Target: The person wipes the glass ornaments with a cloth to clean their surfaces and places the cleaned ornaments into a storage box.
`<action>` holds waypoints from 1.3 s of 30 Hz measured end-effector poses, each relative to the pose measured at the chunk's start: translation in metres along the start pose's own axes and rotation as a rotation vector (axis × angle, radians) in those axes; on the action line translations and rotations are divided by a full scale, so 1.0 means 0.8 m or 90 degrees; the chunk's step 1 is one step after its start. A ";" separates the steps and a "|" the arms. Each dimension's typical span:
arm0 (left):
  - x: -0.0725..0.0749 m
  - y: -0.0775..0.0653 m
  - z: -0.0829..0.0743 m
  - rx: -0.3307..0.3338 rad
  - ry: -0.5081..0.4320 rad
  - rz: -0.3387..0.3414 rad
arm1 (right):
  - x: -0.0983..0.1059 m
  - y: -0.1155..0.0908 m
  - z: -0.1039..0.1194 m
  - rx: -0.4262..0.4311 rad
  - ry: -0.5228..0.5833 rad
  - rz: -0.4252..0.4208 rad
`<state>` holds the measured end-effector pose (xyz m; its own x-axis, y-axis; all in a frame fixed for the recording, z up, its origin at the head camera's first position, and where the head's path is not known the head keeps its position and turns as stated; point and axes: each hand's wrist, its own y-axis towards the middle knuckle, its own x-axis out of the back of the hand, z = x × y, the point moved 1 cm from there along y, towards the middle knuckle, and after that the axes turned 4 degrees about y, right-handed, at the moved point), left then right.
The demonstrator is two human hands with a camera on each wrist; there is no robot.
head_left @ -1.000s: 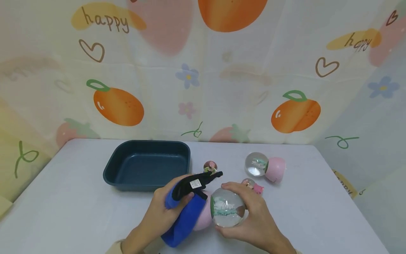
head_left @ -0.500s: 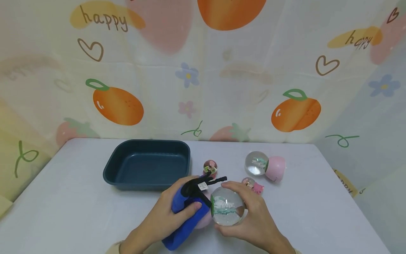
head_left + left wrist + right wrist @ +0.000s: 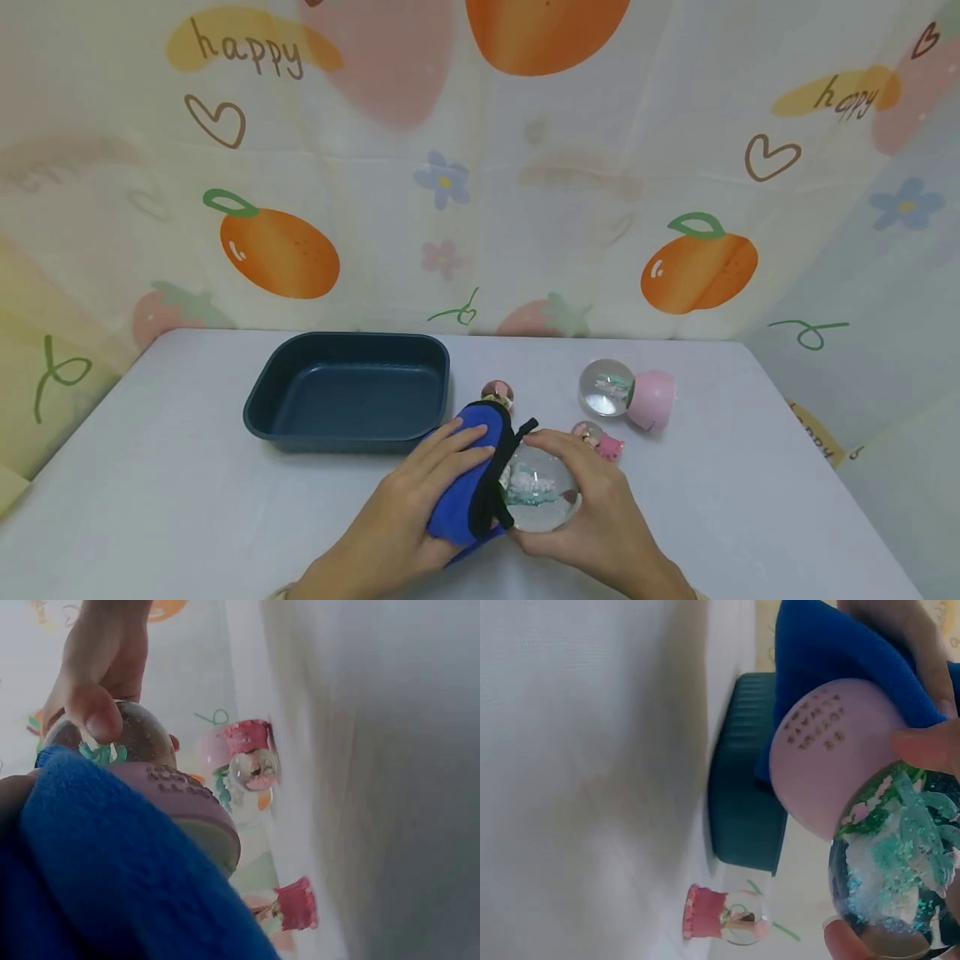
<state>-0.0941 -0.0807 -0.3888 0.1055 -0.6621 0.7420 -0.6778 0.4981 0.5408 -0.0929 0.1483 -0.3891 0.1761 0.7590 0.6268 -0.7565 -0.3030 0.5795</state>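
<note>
In the head view, my right hand [image 3: 611,508] grips the clear ball of a snow globe [image 3: 542,492], which lies tilted with its base toward the left. My left hand [image 3: 405,512] holds a fuzzy blue cloth [image 3: 461,492] with black edging and black cords against the base, hiding it from above. From the right wrist, the globe's pink base [image 3: 840,750] shows raised lettering, with the blue cloth [image 3: 847,637] wrapped over its far side. Green and white figures with glitter are inside the ball.
A dark teal rectangular tray [image 3: 258,417] stands behind my left hand. One small snow globe [image 3: 497,392] is beside it. Another large snow globe [image 3: 652,402] with a pink base lies on its side at right, near a small pink one [image 3: 611,447].
My left hand has turned over and moved right, bringing the cloth over the snow globe's pink base, and its fingers now lie on top. My right hand has stayed nearly still.
</note>
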 end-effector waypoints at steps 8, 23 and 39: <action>0.000 0.003 0.021 0.100 -0.188 -0.046 | 0.004 -0.003 0.002 0.020 0.067 0.044; 0.020 0.004 0.044 0.306 -0.325 0.060 | 0.008 -0.001 0.000 0.096 0.163 0.059; 0.016 0.005 0.021 0.220 -0.317 0.125 | 0.008 -0.002 -0.006 0.067 0.143 0.056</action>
<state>-0.1079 -0.0962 -0.3837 -0.3397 -0.7988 0.4965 -0.8543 0.4829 0.1923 -0.0941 0.1563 -0.3887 -0.0411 0.8322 0.5529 -0.6915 -0.4231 0.5855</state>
